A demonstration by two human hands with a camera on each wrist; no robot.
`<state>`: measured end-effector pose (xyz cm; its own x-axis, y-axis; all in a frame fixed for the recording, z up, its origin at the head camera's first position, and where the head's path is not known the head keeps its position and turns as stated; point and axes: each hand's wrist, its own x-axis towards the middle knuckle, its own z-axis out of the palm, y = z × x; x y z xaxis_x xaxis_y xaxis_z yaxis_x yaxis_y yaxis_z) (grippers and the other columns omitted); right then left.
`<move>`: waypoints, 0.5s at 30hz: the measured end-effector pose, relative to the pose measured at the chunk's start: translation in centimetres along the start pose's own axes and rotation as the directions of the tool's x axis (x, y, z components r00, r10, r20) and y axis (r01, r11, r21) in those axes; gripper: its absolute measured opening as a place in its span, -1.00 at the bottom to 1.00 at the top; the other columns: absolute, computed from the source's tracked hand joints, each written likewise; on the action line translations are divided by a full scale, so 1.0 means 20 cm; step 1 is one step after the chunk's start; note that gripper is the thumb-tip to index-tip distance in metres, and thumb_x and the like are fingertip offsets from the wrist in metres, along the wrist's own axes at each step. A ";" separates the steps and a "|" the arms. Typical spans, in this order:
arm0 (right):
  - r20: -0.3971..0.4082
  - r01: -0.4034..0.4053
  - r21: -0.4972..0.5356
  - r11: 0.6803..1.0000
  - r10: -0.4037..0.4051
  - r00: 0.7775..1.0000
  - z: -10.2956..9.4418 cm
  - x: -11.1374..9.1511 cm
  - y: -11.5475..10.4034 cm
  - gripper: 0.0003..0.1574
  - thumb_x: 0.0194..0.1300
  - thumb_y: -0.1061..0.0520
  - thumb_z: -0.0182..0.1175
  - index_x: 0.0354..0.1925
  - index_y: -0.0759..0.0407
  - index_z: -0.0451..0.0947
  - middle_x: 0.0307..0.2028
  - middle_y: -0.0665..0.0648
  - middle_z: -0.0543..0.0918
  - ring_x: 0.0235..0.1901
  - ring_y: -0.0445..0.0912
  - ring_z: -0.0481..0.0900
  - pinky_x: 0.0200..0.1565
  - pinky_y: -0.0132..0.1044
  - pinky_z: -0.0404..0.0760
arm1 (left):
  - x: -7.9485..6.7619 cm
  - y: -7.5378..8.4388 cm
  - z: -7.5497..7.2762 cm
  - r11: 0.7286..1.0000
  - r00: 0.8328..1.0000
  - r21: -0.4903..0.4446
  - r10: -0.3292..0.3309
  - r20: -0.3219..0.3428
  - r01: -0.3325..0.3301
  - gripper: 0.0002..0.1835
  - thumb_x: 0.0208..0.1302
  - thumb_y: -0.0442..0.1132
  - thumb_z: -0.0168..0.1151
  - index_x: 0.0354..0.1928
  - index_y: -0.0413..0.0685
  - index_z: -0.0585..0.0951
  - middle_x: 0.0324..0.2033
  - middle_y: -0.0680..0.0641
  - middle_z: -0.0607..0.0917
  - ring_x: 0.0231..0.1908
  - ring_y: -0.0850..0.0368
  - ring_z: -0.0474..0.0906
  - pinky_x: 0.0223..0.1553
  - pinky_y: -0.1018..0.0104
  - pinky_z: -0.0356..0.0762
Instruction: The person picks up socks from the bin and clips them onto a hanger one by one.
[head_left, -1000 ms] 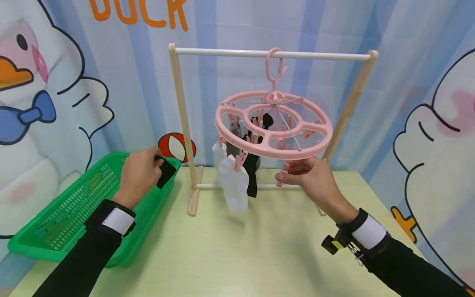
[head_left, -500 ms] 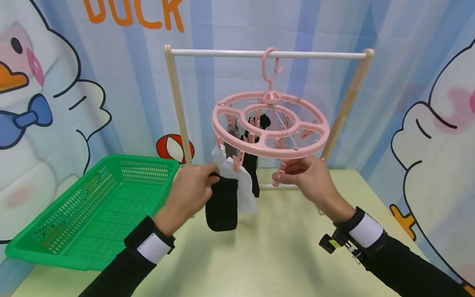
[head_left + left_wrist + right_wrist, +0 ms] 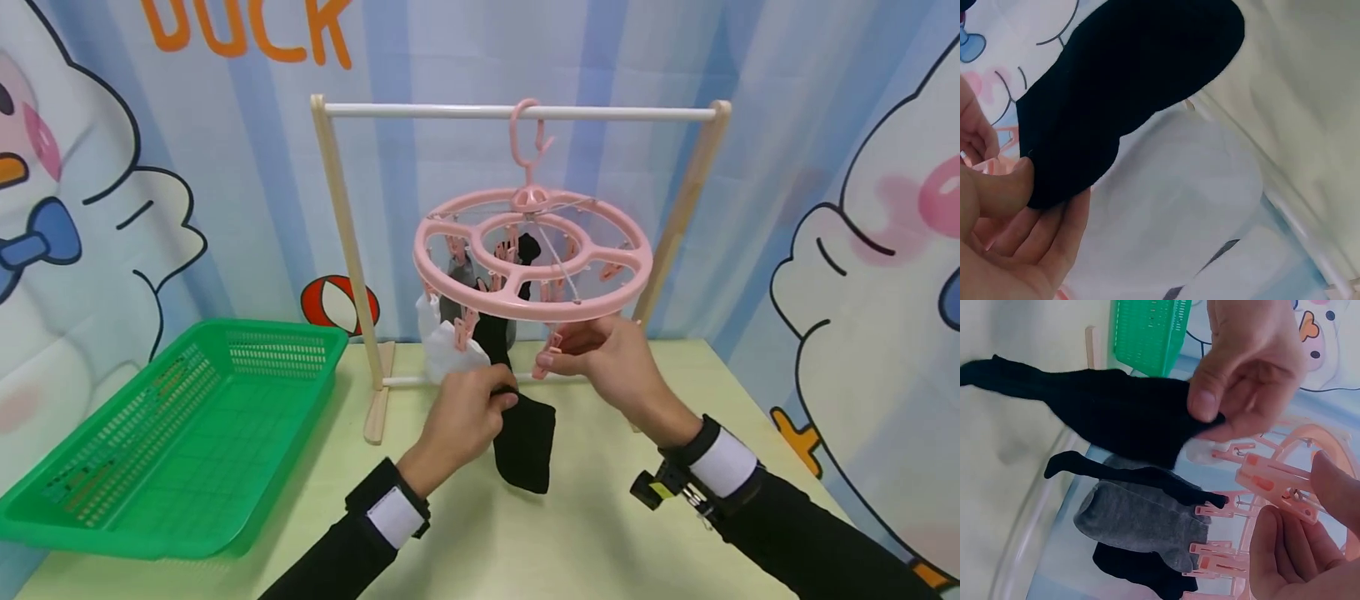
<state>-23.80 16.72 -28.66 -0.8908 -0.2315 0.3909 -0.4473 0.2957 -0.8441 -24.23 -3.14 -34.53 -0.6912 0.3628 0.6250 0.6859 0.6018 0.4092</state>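
Observation:
My left hand (image 3: 467, 417) pinches a black sock (image 3: 527, 442) by its cuff edge, and the sock hangs down from the fingers. In the left wrist view the black sock (image 3: 1135, 75) stretches away from the thumb. My right hand (image 3: 611, 367) pinches a pink clothespin (image 3: 546, 360) under the near rim of the round pink drying hanger (image 3: 532, 312). The right wrist view shows that clothespin (image 3: 1277, 482) between thumb and fingers, a short way from the sock's cuff. A white sock (image 3: 448, 348), a grey sock (image 3: 1138, 519) and black socks hang from other clothespins.
The hanger hooks over the white bar (image 3: 420, 110) of a wooden-sided rack (image 3: 348, 242). To the left stands a green plastic basket (image 3: 195, 467) on the pale table (image 3: 585, 533). A cartoon-printed curtain (image 3: 262, 167) hangs behind.
My left hand has brought the black sock from over the basket rightward to beside the clothespin. My right hand keeps its pinch on the clothespin. The view has shifted slightly right.

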 end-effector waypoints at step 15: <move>-0.031 0.035 -0.046 0.998 -0.037 0.999 -0.03 0.02 -0.01 -0.87 0.21 0.26 0.35 -0.31 0.36 0.64 -0.41 0.18 0.71 -0.34 -0.07 0.69 -0.23 -0.21 0.68 | 0.17 0.09 -0.04 0.995 0.989 0.010 0.104 -0.105 -0.103 -0.86 0.12 -0.47 0.33 -0.41 -0.06 0.66 -0.50 0.09 0.67 -0.43 0.22 0.54 -0.31 0.22 0.56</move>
<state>-24.07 17.10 -28.17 -0.8758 -0.2133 0.4330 -0.4817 0.3293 -0.8121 -25.05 -1.32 -31.21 -0.5883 0.3464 0.7307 0.7513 0.5684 0.3354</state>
